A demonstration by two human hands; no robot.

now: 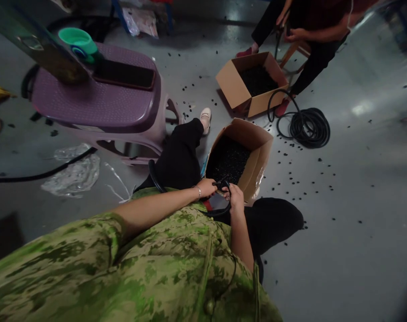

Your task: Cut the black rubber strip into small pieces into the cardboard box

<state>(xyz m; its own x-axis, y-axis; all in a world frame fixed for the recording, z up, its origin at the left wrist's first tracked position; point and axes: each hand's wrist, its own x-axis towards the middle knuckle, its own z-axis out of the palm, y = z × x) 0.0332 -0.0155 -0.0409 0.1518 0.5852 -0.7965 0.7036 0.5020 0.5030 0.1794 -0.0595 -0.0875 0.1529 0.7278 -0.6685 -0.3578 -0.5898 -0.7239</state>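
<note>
My left hand (207, 187) and my right hand (236, 197) meet over my lap, both closed on a thin black hose (220, 183) near the rim of an open cardboard box (257, 154) full of small black pieces. The hose loops down under my right hand across my black trousers. A bracelet sits on my left wrist.
A purple plastic stool (99, 103) with a green cup (78, 41) and a dark tray stands at the left. A second box (237, 85) of black pieces and a coil of black hose (307, 127) lie farther off. Another person (311, 27) sits at the top right. Black pieces litter the floor.
</note>
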